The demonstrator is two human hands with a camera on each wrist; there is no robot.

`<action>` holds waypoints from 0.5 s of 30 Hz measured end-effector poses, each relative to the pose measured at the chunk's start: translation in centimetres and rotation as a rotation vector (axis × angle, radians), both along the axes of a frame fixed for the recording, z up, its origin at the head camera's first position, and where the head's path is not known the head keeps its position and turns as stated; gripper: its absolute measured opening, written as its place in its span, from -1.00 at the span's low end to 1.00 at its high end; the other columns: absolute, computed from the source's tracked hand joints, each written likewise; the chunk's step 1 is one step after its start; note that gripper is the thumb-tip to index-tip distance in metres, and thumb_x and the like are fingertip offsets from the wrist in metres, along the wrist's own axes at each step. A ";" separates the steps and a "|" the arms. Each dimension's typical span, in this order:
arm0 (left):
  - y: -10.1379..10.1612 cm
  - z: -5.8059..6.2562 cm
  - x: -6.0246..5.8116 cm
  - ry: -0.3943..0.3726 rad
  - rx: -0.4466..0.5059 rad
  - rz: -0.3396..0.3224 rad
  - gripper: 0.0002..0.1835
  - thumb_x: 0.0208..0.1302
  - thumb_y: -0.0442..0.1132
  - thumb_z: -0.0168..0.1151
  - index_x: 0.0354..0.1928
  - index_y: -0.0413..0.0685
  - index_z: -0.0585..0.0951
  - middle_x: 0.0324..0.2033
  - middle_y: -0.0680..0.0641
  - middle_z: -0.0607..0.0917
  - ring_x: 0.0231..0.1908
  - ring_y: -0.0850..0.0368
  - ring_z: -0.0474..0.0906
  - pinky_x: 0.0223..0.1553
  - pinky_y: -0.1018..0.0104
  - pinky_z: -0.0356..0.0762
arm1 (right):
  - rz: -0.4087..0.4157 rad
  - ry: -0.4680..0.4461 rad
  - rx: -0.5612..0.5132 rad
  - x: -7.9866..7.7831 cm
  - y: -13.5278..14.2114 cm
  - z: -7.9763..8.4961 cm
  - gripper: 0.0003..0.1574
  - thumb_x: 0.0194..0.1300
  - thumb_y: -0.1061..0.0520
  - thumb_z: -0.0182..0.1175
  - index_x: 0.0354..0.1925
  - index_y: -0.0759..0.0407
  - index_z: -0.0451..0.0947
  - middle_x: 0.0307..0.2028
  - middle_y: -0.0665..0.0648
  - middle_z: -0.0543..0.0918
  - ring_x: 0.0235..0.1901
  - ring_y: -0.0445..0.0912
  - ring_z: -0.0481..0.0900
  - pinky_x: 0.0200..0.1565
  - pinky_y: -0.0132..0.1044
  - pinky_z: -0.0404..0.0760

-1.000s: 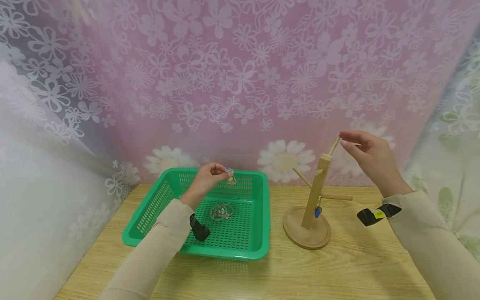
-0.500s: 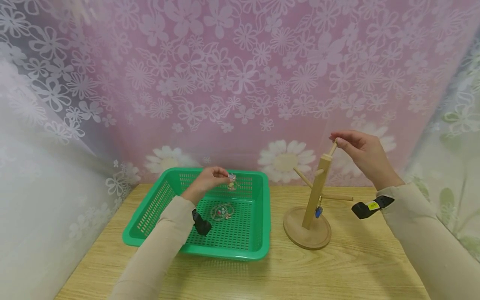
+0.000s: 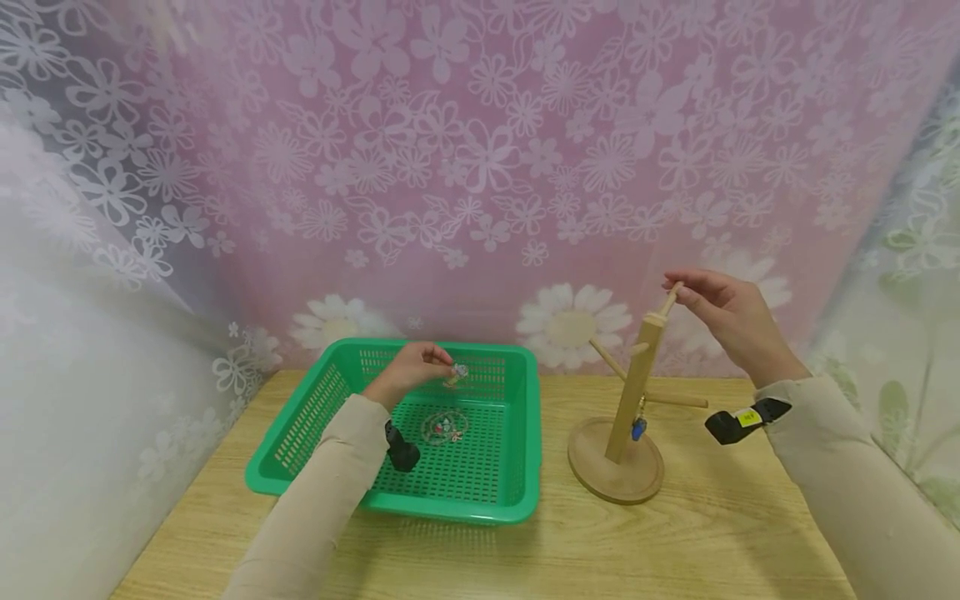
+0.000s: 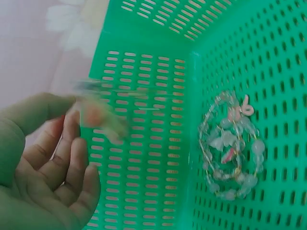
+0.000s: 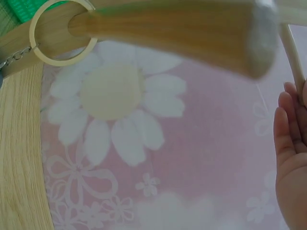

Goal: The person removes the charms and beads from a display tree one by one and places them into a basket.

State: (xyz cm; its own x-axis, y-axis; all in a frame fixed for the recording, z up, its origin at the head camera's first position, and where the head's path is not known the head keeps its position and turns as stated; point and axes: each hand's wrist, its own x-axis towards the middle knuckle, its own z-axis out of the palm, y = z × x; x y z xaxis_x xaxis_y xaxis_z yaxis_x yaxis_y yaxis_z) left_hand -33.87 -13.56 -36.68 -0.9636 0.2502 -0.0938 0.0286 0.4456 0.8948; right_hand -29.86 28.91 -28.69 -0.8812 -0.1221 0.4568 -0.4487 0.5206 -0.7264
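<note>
left hand (image 3: 411,369): at 8 o'clock in the head view, over the basket, thumb and fingertips pinching the pale charm.
pale charm (image 3: 457,375): small, hanging at the left fingertips above the basket floor, toward its 1 o'clock side; blurred in the left wrist view.
green basket (image 3: 345,502): at 7 o'clock, slotted plastic.
beads (image 3: 445,427): looped clear strands with pink bits, lying on the basket floor.
right hand (image 3: 727,317): at 3 o'clock, thumb and fingers narrowed on the tip of the top peg.
top peg (image 3: 668,305): slim wood, leaning to 1 o'clock from the stand.
wooden stand (image 3: 633,396): upright on a round base at 4 o'clock, beside the basket.
blue charm (image 3: 639,429): dangling by a chain from a ring around the peg that points to 3 o'clock.
</note>
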 end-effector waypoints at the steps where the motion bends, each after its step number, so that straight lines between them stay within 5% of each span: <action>1: -0.1 -0.1 0.0 0.009 -0.007 -0.005 -0.79 0.27 -0.29 0.20 -0.11 -0.24 0.55 -0.23 -0.10 0.65 -0.06 -0.03 0.53 0.12 -0.10 0.38 | -0.004 0.002 0.002 0.0 0.0 0.0 -0.55 0.40 -0.03 0.06 0.18 0.07 0.48 -0.05 -0.34 0.59 0.06 -0.47 0.39 -0.04 -0.71 0.35; 15: 0.3 0.2 0.2 0.000 -0.049 -0.009 -0.70 0.26 -0.24 0.23 -0.01 -0.21 0.56 -0.12 -0.10 0.63 0.01 -0.04 0.50 0.14 -0.11 0.37 | -0.044 0.026 -0.012 1.0 0.7 0.0 -0.69 0.38 0.12 0.09 0.04 0.17 0.52 -0.14 -0.29 0.61 -0.12 -0.47 0.52 -0.14 -0.69 0.42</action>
State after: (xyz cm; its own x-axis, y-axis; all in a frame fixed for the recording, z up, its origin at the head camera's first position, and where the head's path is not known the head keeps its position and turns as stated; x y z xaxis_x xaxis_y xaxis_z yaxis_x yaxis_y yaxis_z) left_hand -33.68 -13.31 -36.51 -0.9613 0.2543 -0.1062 0.0328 0.4883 0.8721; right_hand -28.90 29.61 -28.64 -0.8734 -0.0781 0.4806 -0.4444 0.5314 -0.7212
